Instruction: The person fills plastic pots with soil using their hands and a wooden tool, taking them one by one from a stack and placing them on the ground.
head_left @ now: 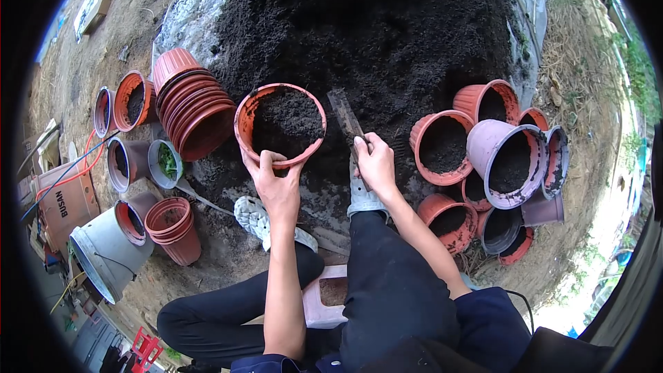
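My left hand (276,183) grips the near rim of an orange-brown plastic flowerpot (243,131), thumb and fingers over the edge. Dark soil (290,114) lies inside that pot, its mouth tipped toward me. To the right of the pot, my right hand (375,162) is closed around a narrow, flat-bladed tool (343,112) caked with soil. The blade points up and away, over the soil heap (373,21); my fingers hide its lower end. My shoes (364,197) are at the heap's near edge.
Stacked orange pots (197,100) lie left of the held pot, with a white bucket (114,255) and smaller nested pots (173,231) nearer. Several soil-holding pots, including a pale pink one (494,145), cluster at right. A plastic sheet (521,0) edges the heap. A low stool (321,307) is beneath me.
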`<state>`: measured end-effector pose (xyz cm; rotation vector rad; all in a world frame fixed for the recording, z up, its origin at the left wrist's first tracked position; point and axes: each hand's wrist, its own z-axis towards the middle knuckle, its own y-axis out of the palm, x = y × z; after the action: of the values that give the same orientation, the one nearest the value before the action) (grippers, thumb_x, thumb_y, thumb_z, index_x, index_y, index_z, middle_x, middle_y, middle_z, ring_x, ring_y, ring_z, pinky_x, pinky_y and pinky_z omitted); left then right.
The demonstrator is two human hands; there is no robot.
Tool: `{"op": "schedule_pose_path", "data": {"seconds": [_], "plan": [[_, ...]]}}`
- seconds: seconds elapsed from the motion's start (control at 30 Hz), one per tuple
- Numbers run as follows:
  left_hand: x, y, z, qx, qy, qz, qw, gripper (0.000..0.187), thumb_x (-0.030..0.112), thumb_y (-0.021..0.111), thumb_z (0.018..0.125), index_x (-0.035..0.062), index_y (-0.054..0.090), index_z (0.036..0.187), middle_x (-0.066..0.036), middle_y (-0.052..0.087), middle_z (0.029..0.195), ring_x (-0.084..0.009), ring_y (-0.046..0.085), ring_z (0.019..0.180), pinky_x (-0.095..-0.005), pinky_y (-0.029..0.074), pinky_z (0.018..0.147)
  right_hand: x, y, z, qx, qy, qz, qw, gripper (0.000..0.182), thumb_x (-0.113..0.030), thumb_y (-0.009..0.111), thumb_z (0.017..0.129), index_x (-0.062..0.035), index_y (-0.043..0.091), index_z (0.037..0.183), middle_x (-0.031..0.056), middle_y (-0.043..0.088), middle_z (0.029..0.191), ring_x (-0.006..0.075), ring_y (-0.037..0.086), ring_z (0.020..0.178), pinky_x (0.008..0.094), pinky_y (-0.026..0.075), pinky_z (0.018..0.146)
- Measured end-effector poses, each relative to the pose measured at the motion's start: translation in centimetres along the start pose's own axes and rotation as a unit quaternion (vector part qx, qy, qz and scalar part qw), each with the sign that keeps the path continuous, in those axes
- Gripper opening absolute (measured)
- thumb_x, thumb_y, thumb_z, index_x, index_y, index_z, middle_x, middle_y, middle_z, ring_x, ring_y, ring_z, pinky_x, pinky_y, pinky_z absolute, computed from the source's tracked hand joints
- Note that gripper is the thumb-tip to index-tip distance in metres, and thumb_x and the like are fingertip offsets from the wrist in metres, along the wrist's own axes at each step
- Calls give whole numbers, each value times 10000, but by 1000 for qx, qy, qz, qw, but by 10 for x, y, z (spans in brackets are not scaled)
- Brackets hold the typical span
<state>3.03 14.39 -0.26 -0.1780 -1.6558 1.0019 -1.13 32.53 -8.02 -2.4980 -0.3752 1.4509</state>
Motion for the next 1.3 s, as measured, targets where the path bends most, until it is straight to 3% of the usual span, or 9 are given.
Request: {"op": "schedule_pose_path", "data": {"seconds": [0.07,0.4,0.53,0.73,0.83,1.0,1.07,1.13,1.3], "plan": [[-12,-1,-11,-8,-13,4,1000,356,115,889,791,29,571,927,-239,468,1354,-403,556,1189,-425,452,1020,3,5,12,-22,18,-17,999,277,-224,592,1036,41,654,980,148,670,603,235,691,486,384,528,489],[-20,-2,-25,16,-40,-5,999,348,96,883,776,29,576,926,-221,507,1280,-398,562,1136,-415,457,1005,-73,76,160,-7,-35,59,998,313,-213,604,1025,62,629,877,156,694,658,231,697,507,370,555,477],[-19,-1,-20,19,-51,-21,998,330,80,888,759,14,589,881,-233,515,1356,-404,560,1243,-417,456,1019,-56,56,151,-28,-78,47,995,294,-223,606,1022,65,665,1024,184,706,672,244,708,519,385,557,514],[-9,2,-4,43,-9,-91,995,322,66,894,755,20,603,887,-172,520,1335,-271,608,1044,-358,492,902,-58,16,106,46,-267,-65,961,208,-191,643,997,-5,676,1083,193,720,762,343,735,690,413,578,613],[-18,14,0,55,6,-86,995,337,65,893,746,30,597,905,-167,517,1338,-243,607,1029,-349,496,893,-74,-4,77,90,-477,-131,864,157,-81,702,938,-45,668,1087,139,741,914,348,726,743,412,573,605],[-34,30,-18,58,29,-49,997,342,48,885,766,25,590,937,-131,506,1281,-276,589,1123,-349,467,1000,-75,-21,52,27,-453,-228,861,164,-82,708,944,-26,667,1092,152,744,914,367,723,767,417,578,634],[-42,30,-33,52,18,-37,998,341,37,878,765,29,591,948,-127,514,1252,-273,590,1112,-338,467,990,-62,-15,47,108,-394,-122,905,134,-119,683,976,-40,668,1083,158,734,870,353,721,707,431,554,587],[-55,31,-45,56,-6,-50,997,333,35,875,769,37,593,947,-118,525,1204,-266,590,1084,-337,470,973,-48,-16,37,44,-140,-11,989,235,-234,627,1033,-8,675,1073,225,692,761,422,714,738,479,521,608],[-58,30,-70,106,-69,-59,990,336,49,846,812,42,559,985,-109,519,1104,-276,524,1076,-368,395,1017,6,-17,27,-21,-23,-127,991,354,-318,620,1001,6,703,1118,303,715,916,471,714,940,540,546,814]]}}
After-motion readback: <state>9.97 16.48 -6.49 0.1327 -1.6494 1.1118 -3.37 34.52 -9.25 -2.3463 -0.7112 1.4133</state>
